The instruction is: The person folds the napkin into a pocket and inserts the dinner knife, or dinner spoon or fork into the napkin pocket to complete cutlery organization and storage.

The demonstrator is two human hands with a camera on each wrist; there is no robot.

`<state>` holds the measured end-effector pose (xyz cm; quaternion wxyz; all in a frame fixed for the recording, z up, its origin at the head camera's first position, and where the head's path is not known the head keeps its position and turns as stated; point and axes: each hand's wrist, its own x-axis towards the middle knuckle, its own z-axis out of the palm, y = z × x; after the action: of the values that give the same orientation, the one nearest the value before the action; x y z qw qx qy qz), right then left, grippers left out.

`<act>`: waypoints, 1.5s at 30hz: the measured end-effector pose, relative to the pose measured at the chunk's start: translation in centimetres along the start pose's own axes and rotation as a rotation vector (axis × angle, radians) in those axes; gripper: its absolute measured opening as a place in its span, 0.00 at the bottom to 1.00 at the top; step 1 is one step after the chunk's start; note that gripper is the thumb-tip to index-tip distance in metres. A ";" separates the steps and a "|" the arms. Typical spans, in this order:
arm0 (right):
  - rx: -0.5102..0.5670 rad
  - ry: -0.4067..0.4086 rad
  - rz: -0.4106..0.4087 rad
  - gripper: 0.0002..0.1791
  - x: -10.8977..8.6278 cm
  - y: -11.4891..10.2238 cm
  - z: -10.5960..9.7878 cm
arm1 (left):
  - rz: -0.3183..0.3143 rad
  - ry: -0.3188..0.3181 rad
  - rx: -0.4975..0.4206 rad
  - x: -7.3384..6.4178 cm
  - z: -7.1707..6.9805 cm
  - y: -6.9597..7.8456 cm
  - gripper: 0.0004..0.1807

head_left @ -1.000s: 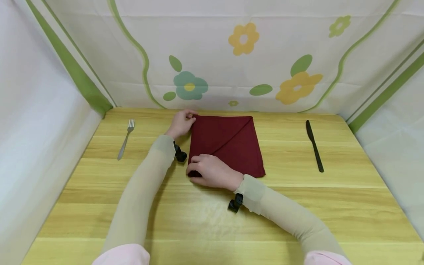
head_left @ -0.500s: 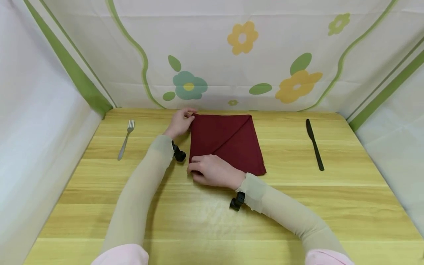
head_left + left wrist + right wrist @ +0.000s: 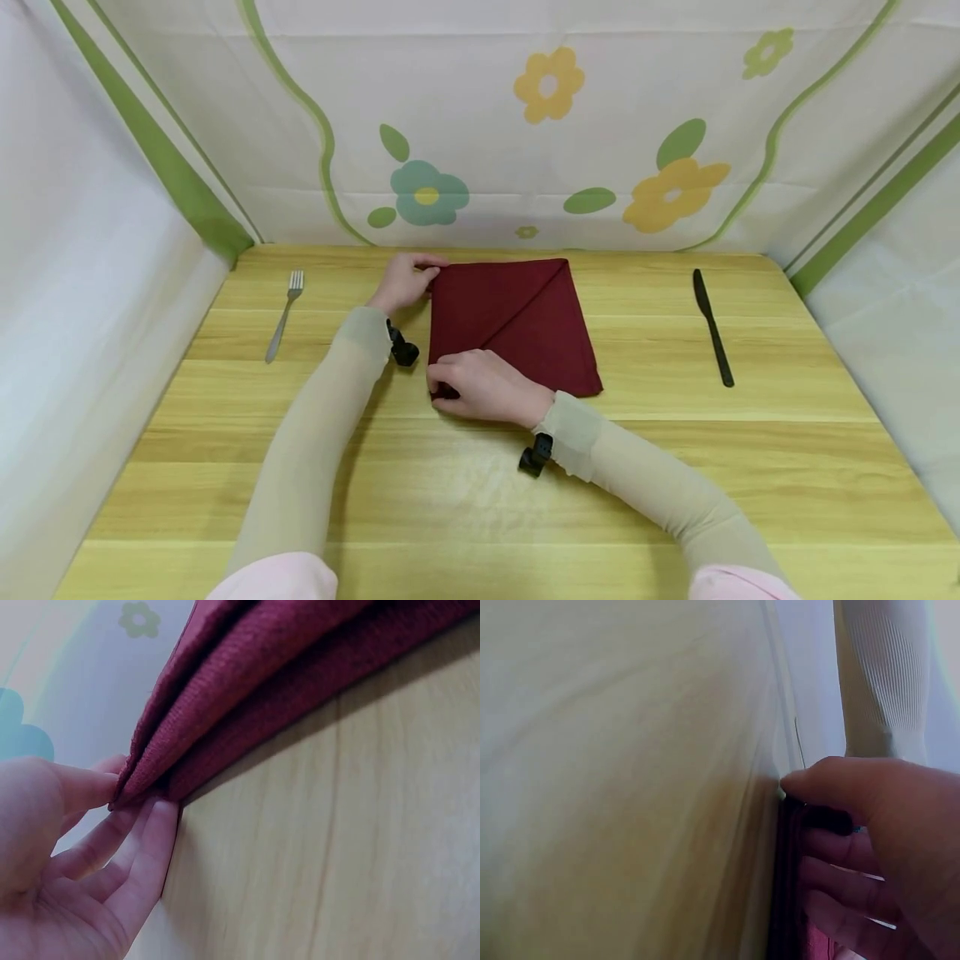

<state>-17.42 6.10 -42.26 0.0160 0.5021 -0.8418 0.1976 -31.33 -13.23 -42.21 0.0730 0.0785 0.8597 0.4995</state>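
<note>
A dark red cloth napkin (image 3: 517,308), folded into a square with a diagonal edge across its top, lies on the wooden table. My left hand (image 3: 405,282) is at its far left corner; in the left wrist view the thumb and fingers pinch the layered corner (image 3: 172,742). At the near left corner, my right hand (image 3: 487,387) grips the cloth with curled fingers. The right wrist view shows the thumb on one side of the folded edge (image 3: 787,885) and the fingers on the other. My right hand hides that corner from above.
A fork (image 3: 285,315) lies on the left of the table (image 3: 465,508), and a black knife (image 3: 712,327) on the right. Behind the table's far edge hangs a white cloth (image 3: 480,100) with printed flowers. White cloth also borders both sides.
Both hands have stayed at the napkin's left corners, with only slight shifts. The right hand has moved a little to the right, and the napkin's near left corner with it.
</note>
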 end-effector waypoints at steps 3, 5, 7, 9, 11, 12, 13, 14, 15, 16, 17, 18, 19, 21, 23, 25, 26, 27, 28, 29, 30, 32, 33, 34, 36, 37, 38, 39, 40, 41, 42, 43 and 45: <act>0.002 0.008 -0.013 0.02 0.0 0.0 0.0 | 0.000 -0.007 0.001 0.0 0.0 0.1 0.15; -0.008 0.016 -0.021 0.05 0.0 0.1 -0.1 | -0.001 -0.011 -0.003 0.0 0.1 0.1 0.16; -0.021 0.020 -0.027 0.07 -0.1 0.2 -0.2 | 0.000 -0.013 -0.002 0.0 0.1 0.0 0.16; -0.026 0.018 -0.030 0.08 -0.2 0.2 -0.3 | 0.003 -0.008 0.002 0.0 0.1 -0.1 0.15; -0.023 0.014 -0.021 0.06 -0.3 0.2 -0.4 | 0.008 0.001 0.007 0.0 0.1 -0.1 0.14; -0.020 0.015 -0.016 0.05 -0.3 0.2 -0.4 | 0.012 0.007 0.011 0.0 0.2 -0.1 0.14; -0.020 0.019 -0.012 0.04 -0.4 0.1 -0.4 | 0.014 0.013 0.011 0.0 0.2 -0.2 0.13; -0.024 0.025 -0.009 0.04 -0.4 0.1 -0.5 | 0.016 0.021 0.011 0.0 0.2 -0.1 0.13; -0.029 0.033 -0.008 0.03 -0.4 0.0 -0.6 | 0.019 0.029 0.010 0.0 0.3 -0.1 0.14; -0.040 0.044 -0.008 0.03 -0.5 -0.1 -0.7 | 0.020 0.037 0.007 0.0 0.3 -0.1 0.15; -0.051 0.058 -0.010 0.04 -0.5 -0.3 -0.8 | 0.022 0.048 0.003 0.0 0.3 -0.1 0.16; -0.061 0.075 -0.013 0.04 -0.5 -0.4 -1.0 | 0.022 0.058 -0.008 0.0 0.2 0.0 0.17; -0.068 0.094 -0.014 0.04 -0.6 -0.5 -1.2 | 0.027 0.068 -0.018 0.0 0.2 0.1 0.18; -0.060 0.132 -0.007 0.02 -0.7 -0.7 -1.7 | 0.039 0.087 -0.047 -0.1 0.0 0.5 0.21; -0.051 0.170 0.014 0.07 -0.9 -1.0 -2.3 | 0.053 0.102 -0.084 -0.3 -0.2 1.0 0.22; -0.043 0.207 0.049 0.10 -1.1 -1.1 -2.9 | 0.065 0.109 -0.120 -0.4 -0.4 1.5 0.22; -0.045 0.225 0.070 0.11 -1.4 -1.2 -3.3 | 0.069 0.112 -0.138 -0.4 -0.5 1.7 0.22; -0.049 0.242 0.092 0.11 -1.6 -1.2 -3.6 | 0.073 0.115 -0.150 -0.4 -0.6 1.9 0.22; -0.053 0.261 0.113 0.10 -1.8 -1.2 -3.9 | 0.075 0.119 -0.160 -0.4 -0.7 2.1 0.22; -0.054 0.278 0.133 0.10 -2.1 -1.3 -4.2 | 0.077 0.121 -0.173 -0.4 -0.8 2.2 0.22; -0.055 0.295 0.155 0.10 -2.4 -1.3 -4.5 | 0.079 0.126 -0.177 -0.4 -0.9 2.4 0.22; -0.067 0.321 0.199 0.11 -2.8 -1.4 -4.9 | 0.082 0.135 -0.185 -0.5 -1.0 2.8 0.22; -0.071 0.330 0.220 0.11 -3.1 -1.4 -5.2 | 0.082 0.138 -0.186 -0.5 -1.1 2.9 0.21; -0.081 0.337 0.239 0.12 -3.3 -1.5 -5.3 | 0.083 0.140 -0.186 -0.6 -1.1 3.1 0.21; -0.104 0.338 0.275 0.11 -3.6 -1.6 -5.6 | 0.082 0.142 -0.182 -0.7 -1.2 3.4 0.22; -0.118 0.335 0.289 0.10 -3.8 -1.6 -5.6 | 0.082 0.141 -0.182 -0.8 -1.3 3.5 0.22; -0.125 0.332 0.297 0.08 -3.9 -1.6 -5.7 | 0.082 0.140 -0.178 -0.9 -1.4 3.6 0.22; -0.134 0.331 0.300 0.07 -4.0 -1.7 -5.7 | 0.081 0.140 -0.176 -0.9 -1.4 3.7 0.22; -0.144 0.333 0.302 0.05 -4.1 -1.7 -5.7 | 0.079 0.139 -0.174 -1.0 -1.5 3.8 0.22; -0.152 0.337 0.300 0.04 -4.2 -1.8 -5.6 | 0.077 0.143 -0.171 -1.1 -1.5 3.8 0.22; -0.160 0.345 0.293 0.03 -4.3 -1.9 -5.6 | 0.073 0.146 -0.169 -1.1 -1.5 3.9 0.22; -0.169 0.357 0.281 0.03 -4.3 -1.9 -5.5 | 0.069 0.150 -0.167 -1.1 -1.5 4.0 0.22; -0.182 0.380 0.248 0.02 -4.3 -2.1 -5.5 | 0.062 0.160 -0.164 -1.1 -1.4 4.3 0.22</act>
<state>-14.47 10.77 -37.52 0.1946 0.3450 -0.8933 0.2123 -30.23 -12.53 -37.79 -0.0051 0.0587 0.8162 0.5748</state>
